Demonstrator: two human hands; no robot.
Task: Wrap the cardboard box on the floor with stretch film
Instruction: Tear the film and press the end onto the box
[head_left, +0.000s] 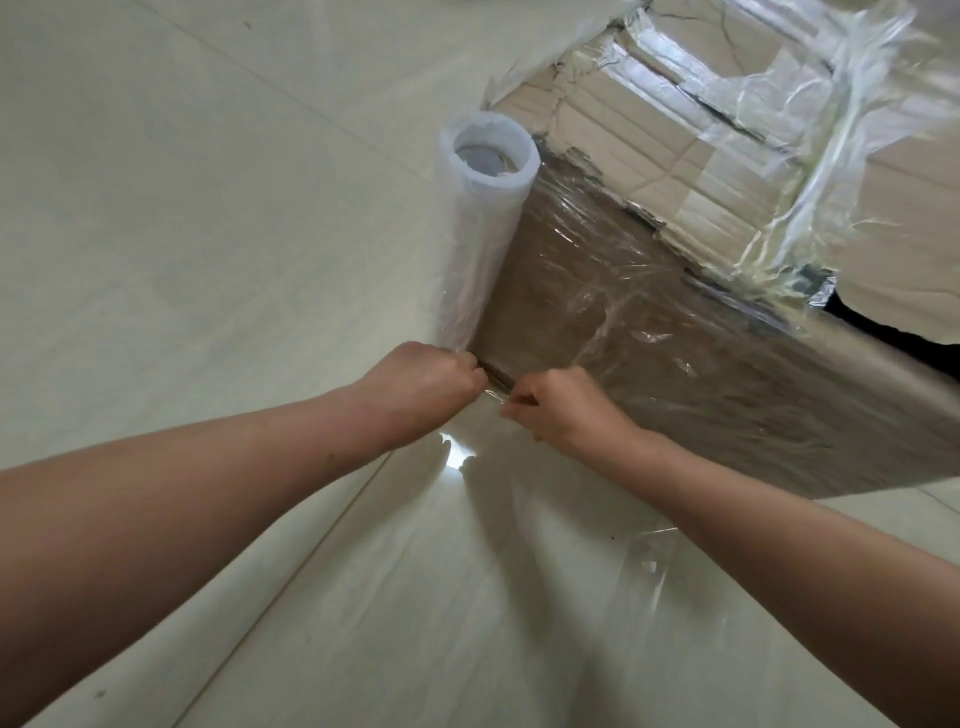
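A large brown cardboard box (691, 332) stands on the floor, its near side and torn top covered in shiny stretch film. A roll of stretch film (480, 228) stands upright against the box's left corner. My left hand (426, 382) grips the film at the foot of the roll, fingers curled. My right hand (550, 405) pinches the film edge (493, 397) close beside it, low against the box's bottom corner. The two hands are a few centimetres apart.
Pale glossy floor tiles (208, 208) spread to the left and toward me, with a bright reflection near my hands. A loose scrap of clear film (647, 564) lies on the floor at the lower right. A dark gap (883, 332) shows at the box's right.
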